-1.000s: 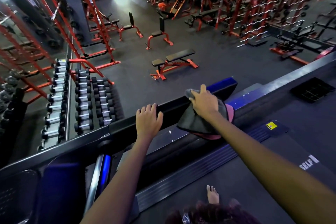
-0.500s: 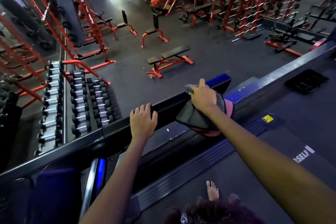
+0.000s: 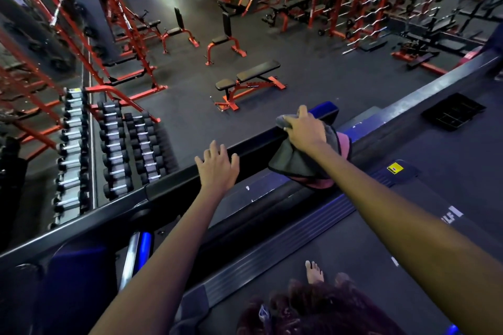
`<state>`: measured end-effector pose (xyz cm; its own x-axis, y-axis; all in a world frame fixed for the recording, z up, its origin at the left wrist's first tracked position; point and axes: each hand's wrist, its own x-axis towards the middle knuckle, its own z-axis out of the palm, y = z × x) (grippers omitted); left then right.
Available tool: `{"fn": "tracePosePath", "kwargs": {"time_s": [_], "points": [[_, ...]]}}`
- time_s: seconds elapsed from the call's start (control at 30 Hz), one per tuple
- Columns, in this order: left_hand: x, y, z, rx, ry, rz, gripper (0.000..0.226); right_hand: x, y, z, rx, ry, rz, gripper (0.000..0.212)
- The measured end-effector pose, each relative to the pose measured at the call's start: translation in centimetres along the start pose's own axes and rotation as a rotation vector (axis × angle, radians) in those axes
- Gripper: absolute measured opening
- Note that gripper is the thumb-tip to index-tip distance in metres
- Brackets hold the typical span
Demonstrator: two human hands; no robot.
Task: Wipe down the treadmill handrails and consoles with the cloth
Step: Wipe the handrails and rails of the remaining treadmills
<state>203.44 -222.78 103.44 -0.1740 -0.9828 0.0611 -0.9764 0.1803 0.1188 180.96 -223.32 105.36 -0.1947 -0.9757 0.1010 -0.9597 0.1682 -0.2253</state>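
While the wipe is under way: the person stands on the treadmill deck, both arms reaching forward to the side rail.
Right hand [image 3: 306,132]: fingers curled over the grey-and-pink cloth [image 3: 298,163], pressing it onto the handrail [image 3: 253,151]; the cloth's loose half hangs down the rail's near face.
Left hand [image 3: 217,168]: fingers spread and relaxed, holding nothing, resting on or just above the same rail toward 8 o'clock of the cloth; contact cannot be told.
Doing it well: probably wrap the cloth round the rail instead of capping the top, keep steady pressure, and draw it along in one pass; the left hand would need to move out of its path.
Handrail axis: long line from 8 o'clock to 2 o'clock, its blue-capped end [image 3: 328,109] pointing to 2 o'clock, just beyond the cloth.
Beyond: dumbbell rack [image 3: 114,149] at 9 o'clock, flat bench [image 3: 249,80] at 12 o'clock.
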Motion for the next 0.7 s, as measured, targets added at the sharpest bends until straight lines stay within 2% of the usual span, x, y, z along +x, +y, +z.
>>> {"fn": "tracePosePath", "kwargs": {"time_s": [0.1, 0.2, 0.33, 0.53, 0.6, 0.7], "points": [[0.9, 3.0, 0.2, -0.059, -0.025, 0.174, 0.057, -1.4, 1.7, 0.8, 0.063, -0.003, -0.085, 0.041], [0.9, 5.4, 0.8, -0.019, -0.089, 0.287, 0.064, -1.1, 3.6, 0.5, 0.073, 0.011, -0.011, 0.039], [0.2, 5.2, 1.8, 0.176, -0.072, 0.322, 0.072, 0.8, 3.0, -0.2, 0.084, 0.006, 0.149, 0.034], [0.2, 5.3, 1.7, 0.150, -0.058, 0.319, 0.066, -1.6, 3.2, 1.1, 0.116, 0.038, -0.022, 0.040], [0.1, 5.2, 1.7, 0.150, -0.061, 0.323, 0.066, -1.7, 4.2, 1.1, 0.086, 0.051, -0.009, 0.041], [0.2, 5.2, 1.6, 0.150, -0.064, 0.319, 0.070, -0.1, 3.7, 0.5, 0.061, 0.043, 0.111, 0.036]]}}
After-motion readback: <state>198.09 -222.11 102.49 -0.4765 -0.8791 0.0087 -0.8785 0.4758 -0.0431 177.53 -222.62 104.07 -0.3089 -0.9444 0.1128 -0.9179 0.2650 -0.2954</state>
